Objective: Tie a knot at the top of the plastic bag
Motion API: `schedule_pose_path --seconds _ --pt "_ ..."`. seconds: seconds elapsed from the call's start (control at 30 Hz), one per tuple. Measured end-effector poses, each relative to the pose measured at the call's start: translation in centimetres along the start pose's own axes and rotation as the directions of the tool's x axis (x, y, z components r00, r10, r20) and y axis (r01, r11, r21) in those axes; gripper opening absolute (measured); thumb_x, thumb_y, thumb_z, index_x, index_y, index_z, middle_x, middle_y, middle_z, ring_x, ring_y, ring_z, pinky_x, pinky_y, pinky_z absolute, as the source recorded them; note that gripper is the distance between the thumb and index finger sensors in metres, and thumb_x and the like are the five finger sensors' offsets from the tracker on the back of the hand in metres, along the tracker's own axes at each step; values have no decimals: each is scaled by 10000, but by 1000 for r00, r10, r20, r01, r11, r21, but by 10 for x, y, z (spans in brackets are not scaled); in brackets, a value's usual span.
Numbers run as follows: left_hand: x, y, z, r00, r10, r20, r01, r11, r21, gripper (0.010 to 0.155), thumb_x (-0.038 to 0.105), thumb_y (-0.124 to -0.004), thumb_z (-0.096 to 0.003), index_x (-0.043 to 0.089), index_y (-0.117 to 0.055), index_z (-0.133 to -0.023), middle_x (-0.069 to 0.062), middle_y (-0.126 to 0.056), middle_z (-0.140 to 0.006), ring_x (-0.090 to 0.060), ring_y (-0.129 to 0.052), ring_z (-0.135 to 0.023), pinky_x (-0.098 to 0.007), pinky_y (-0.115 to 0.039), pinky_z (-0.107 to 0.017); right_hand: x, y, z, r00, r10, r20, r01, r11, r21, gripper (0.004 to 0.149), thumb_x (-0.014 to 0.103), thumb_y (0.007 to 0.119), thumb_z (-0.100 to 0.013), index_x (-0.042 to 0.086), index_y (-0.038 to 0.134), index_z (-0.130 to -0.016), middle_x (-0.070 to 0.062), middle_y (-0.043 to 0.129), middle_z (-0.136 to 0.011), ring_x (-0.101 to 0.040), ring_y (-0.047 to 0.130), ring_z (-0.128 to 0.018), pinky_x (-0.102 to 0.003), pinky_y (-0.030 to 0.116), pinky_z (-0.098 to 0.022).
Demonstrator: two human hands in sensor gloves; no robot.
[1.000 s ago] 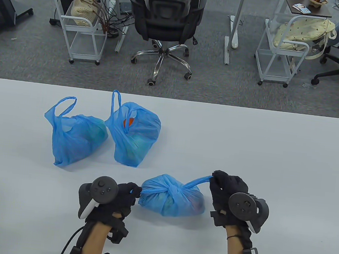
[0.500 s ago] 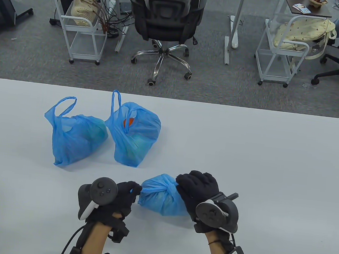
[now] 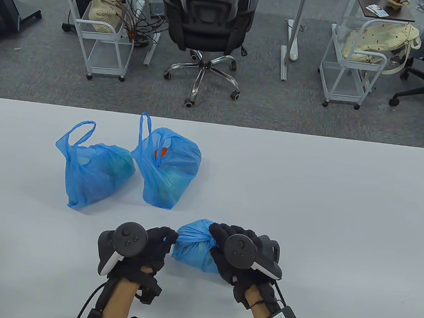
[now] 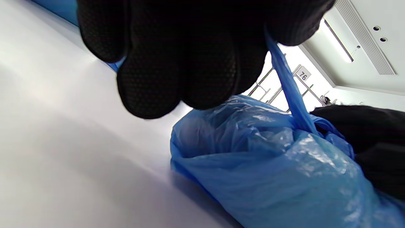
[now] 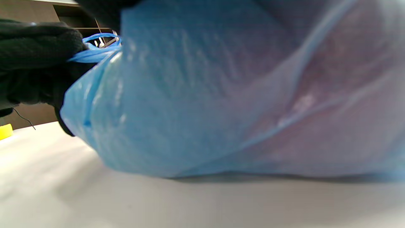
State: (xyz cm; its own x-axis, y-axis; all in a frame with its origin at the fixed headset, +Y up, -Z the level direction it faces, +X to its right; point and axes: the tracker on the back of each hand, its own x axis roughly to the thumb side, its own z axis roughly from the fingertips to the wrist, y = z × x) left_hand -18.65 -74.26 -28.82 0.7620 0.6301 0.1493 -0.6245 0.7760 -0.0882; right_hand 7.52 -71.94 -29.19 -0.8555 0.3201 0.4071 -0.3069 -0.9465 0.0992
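Three blue plastic bags are sitting on the white table (image 3: 307,184), and both gloved hands are working at the nearest one. That tied bag (image 3: 193,246) is lying between the two hands, touching each of them, near the table edge where the forearms are coming in.

The left hand (image 3: 149,247) is sitting just to the left of the bag with its fingers curled tight, pinching a twisted blue handle strip (image 4: 289,91) at the bag's left end. In the left wrist view that strip is running taut from under the dark fingertips (image 4: 148,85) down into the gathered knot (image 4: 311,126) on top of the bag.

The right hand (image 3: 236,254) is lying over the bag's right half, covering it, its fingers bent down over the plastic and reaching toward the knot. Whether it is actually gripping a strip or only cupping the bag, I cannot tell; the right wrist view is showing mostly blurred blue plastic pressed close to the lens, with the left hand's glove at its left edge.

Beyond the left hand, well apart from both hands, the two other bags are standing side by side: the left open bag (image 3: 93,169) and the right open bag (image 3: 167,169), each with handle loops sticking up untied.
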Motion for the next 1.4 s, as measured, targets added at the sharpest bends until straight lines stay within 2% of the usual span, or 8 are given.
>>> schedule_pose_path --seconds 0.23,0.5,0.6,0.83,1.03,1.23,1.33,1.4 --pt "-1 1 1 1000 -5 8 5 1000 28 472 529 -621 -540 263 -918 -793 18 -1058 -582 -234 -1078 -531 -554 -750 -638 7 -3 -1 999 41 35 -35 989 -143 467 266 828 -474 179 783 -930 -104 861 -901 -449 859 -814 -693 617 -581" --pt "-1 1 0 1000 -22 11 21 999 50 474 532 -618 -540 269 -912 -804 20 -1057 -598 -233 -1077 -545 -553 -749 -640 22 -2 -1 963 248 107 -215 943 -252 411 262 864 -447 133 861 -837 -135 949 -758 -358 993 -623 -626 729 -520" --pt "-2 2 -1 1000 -20 8 19 998 59 475 534 -618 -540 272 -911 -807 19 -1057 -606 -234 -1076 -554 -553 -747 -642 25 -1 -1 953 276 126 -236 935 -265 405 254 861 -441 108 868 -819 -156 962 -730 -355 1007 -564 -621 745 -496" --pt "-7 9 1 1000 1 -11 0 990 138 494 571 -627 -533 279 -909 -814 24 -1060 -621 -235 -1078 -566 -548 -751 -640 23 -5 0 973 183 144 -145 961 -236 400 229 840 -450 66 863 -814 -193 966 -700 -357 1002 -509 -628 748 -471" --pt "-23 23 6 997 57 -47 -41 957 286 489 551 -621 -536 275 -912 -816 15 -1064 -625 -242 -1080 -564 -546 -757 -627 -13 -23 5 999 16 29 -6 952 -307 400 234 834 -453 64 861 -814 -194 962 -693 -353 999 -496 -628 748 -460" --pt "-34 28 8 995 68 -74 -38 936 349 490 545 -617 -539 270 -907 -823 5 -1062 -639 -254 -1077 -574 -549 -757 -617 -63 -44 24 985 -25 -168 -63 864 -500 401 250 834 -453 70 865 -810 -186 965 -680 -341 1001 -482 -620 755 -447" --pt "-31 28 8 995 58 -77 -27 935 353 493 547 -610 -543 281 -885 -854 2 -1046 -695 -264 -1059 -635 -552 -744 -630 -81 -54 38 957 -40 -287 -160 751 -641 401 252 835 -453 71 863 -810 -188 963 -675 -346 1000 -476 -621 755 -436" --pt "-31 28 8 996 48 -79 -17 937 349 494 551 -604 -546 291 -874 -868 9 -1038 -722 -263 -1050 -663 -553 -739 -638 -89 -62 46 935 -24 -354 -242 688 -684 401 249 832 -460 66 853 -815 -192 954 -676 -349 996 -477 -622 751 -427"
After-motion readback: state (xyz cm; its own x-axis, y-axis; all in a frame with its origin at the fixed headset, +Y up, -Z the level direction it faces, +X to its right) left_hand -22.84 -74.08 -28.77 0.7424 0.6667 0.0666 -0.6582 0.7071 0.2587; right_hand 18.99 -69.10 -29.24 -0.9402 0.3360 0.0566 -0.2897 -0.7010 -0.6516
